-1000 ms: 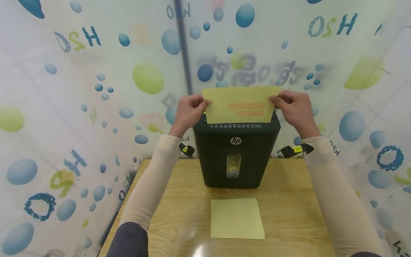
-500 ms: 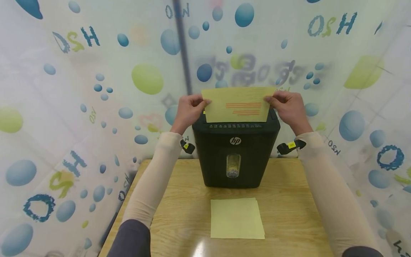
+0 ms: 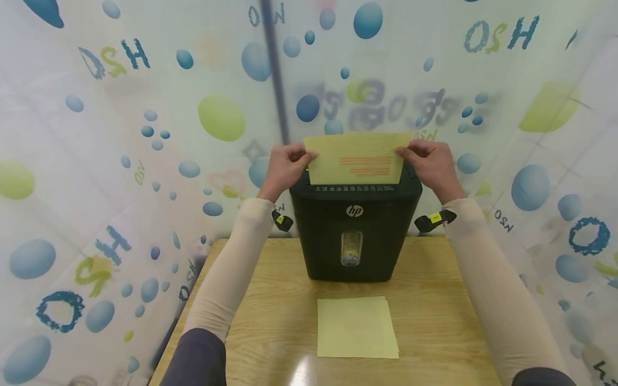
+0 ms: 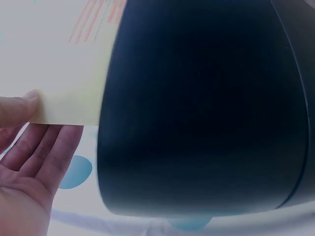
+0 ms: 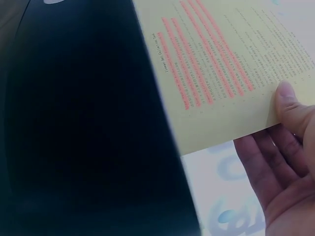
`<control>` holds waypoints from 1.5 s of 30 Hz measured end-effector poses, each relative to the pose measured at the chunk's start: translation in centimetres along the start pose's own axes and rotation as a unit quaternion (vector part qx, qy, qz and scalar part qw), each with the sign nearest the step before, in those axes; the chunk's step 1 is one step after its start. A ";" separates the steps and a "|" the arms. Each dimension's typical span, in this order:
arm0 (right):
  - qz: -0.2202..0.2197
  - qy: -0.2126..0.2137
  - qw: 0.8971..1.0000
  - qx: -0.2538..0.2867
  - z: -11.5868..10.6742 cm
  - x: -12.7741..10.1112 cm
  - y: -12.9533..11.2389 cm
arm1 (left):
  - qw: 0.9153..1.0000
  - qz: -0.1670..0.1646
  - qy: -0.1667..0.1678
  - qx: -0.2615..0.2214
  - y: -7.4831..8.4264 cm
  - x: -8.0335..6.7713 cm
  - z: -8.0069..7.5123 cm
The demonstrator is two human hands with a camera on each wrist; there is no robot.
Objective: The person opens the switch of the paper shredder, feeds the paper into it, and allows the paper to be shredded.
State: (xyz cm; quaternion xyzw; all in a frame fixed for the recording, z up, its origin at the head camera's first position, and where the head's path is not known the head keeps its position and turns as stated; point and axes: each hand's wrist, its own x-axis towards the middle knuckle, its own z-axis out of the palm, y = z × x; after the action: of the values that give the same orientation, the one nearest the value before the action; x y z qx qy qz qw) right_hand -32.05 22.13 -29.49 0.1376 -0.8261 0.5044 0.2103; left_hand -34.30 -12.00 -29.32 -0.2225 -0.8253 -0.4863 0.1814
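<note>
Sheet: one yellow sheet (image 3: 357, 158) with orange-highlighted print stood upright in the slot on top of the shredder (image 3: 354, 236), at the far middle of the surface (image 3: 434, 300).
Left hand: the left hand (image 3: 285, 169) pinched the sheet's left edge, thumb on the near face, fingers behind it; the left wrist view showed those fingers nearly straight.
Right hand: the right hand (image 3: 432, 163) pinched the right edge the same way, thumb in front, fingers spread behind.
Change: compared with a second before, the right hand had come inward and slightly down and the right edge with it; the sheet sat a touch lower and straighter over the slot. The left hand had hardly moved.
Meaning: I judged the sheet was being squared and eased into the slot, with most of it not yet inside.
Shredder: one black bin with a white logo and a small clear window (image 3: 351, 249) showing shreds inside.
Stack: a few loose yellow sheets (image 3: 357, 327) lay flat near the person, just in front of the shredder, apart from it; two edges showed at the right, but the exact number could not be told.
Count: two hands, one shredder, one held sheet, one small stack.
Surround: a curtain (image 3: 145, 134) printed with blue and green bubbles hung behind and to both sides.
</note>
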 end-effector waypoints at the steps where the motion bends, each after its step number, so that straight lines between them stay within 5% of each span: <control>1: 0.000 -0.001 1.000 -0.001 0.1 0.0 0.1 | 1.000 0.000 -0.002 0.001 -0.1 0.0 0.0; 45: 0.016 -0.029 0.999 -0.027 0.9 -0.7 2.1 | 0.998 -0.035 -0.047 0.021 -1.6 -0.6 0.2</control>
State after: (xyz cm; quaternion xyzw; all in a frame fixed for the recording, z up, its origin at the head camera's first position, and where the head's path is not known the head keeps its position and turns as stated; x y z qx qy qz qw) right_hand -32.55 22.26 -31.78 0.1332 -0.8472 0.4811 0.1816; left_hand -34.71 -12.57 -30.88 -0.2118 -0.8505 -0.4636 0.1301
